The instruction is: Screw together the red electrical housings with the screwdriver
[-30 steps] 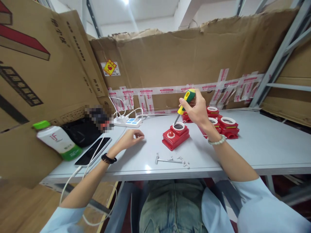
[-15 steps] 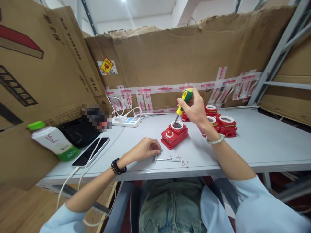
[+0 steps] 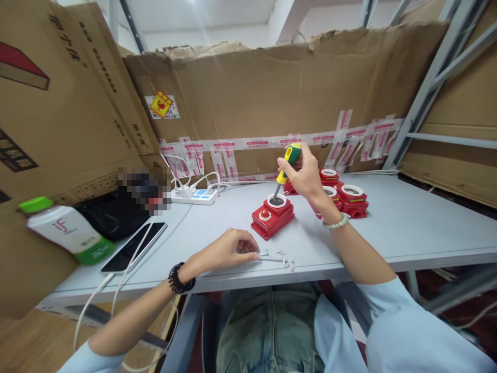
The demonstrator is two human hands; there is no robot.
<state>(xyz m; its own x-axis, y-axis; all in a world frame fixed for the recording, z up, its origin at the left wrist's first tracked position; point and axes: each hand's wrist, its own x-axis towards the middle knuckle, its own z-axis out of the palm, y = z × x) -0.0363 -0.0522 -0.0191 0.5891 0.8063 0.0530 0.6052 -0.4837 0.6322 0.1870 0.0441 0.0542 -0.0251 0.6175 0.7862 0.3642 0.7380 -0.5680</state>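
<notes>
My right hand point(image 3: 306, 173) grips a yellow and green screwdriver point(image 3: 286, 160), its tip down inside the white-rimmed round hole of a red plastic box point(image 3: 272, 217) on the grey table point(image 3: 407, 217). My left hand point(image 3: 229, 248) rests near the table's front edge with fingers curled and pinched over the end of a small metal bolt point(image 3: 272, 256); a few small metal parts lie just right of it. What the fingers hold is hidden.
Several more red boxes point(image 3: 347, 194) stand behind my right wrist. On the left lie a phone point(image 3: 134, 247) with a white cable, a green-capped bottle point(image 3: 64, 230), a black bag and a white power strip point(image 3: 194, 196). Cardboard walls surround the table; metal shelving stands at right.
My left hand has moved right from the open table to the metal bolt near the front edge and closed over its end. The right hand keeps the screwdriver in the red box.
</notes>
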